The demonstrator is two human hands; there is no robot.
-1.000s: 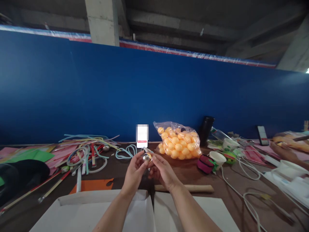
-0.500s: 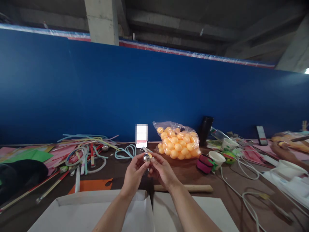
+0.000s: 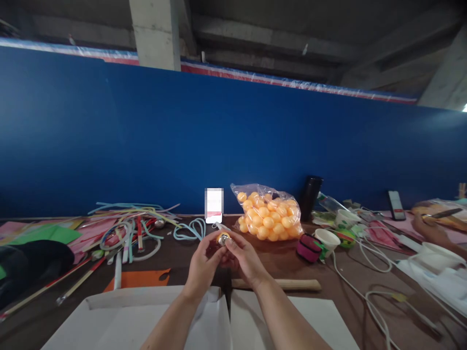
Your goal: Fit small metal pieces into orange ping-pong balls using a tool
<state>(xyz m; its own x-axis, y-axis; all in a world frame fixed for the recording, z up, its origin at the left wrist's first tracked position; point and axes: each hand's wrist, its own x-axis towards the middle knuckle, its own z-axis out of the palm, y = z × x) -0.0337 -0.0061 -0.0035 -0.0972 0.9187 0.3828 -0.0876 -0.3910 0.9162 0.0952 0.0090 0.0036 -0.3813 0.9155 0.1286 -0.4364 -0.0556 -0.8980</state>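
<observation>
Between the fingertips of both hands is a small shiny silver ball (image 3: 224, 239), with a bit of orange-yellow showing at its upper left edge. My left hand (image 3: 206, 260) pinches it from the left, thumb in front. From the right, my right hand (image 3: 245, 257) presses thumb and fingers against it. Whether the orange part is a separate piece cannot be made out. Beyond the hands stands a phone (image 3: 214, 206) against the blue wall. A clear bag of orange balls (image 3: 268, 221) lies just past my right hand.
A wooden stick (image 3: 292, 285) and white boards (image 3: 138, 321) lie in front. Left are coloured tubes (image 3: 127, 233) and orange paper (image 3: 140, 279). To the right are a purple pouch (image 3: 308, 248), paper cup (image 3: 327, 239), black bottle (image 3: 311, 197), cables (image 3: 375, 311) and another person's hand (image 3: 425, 227).
The silver ball has turned in my fingers; its orange part now shows at the upper left instead of the right. My hands have stayed in nearly the same place.
</observation>
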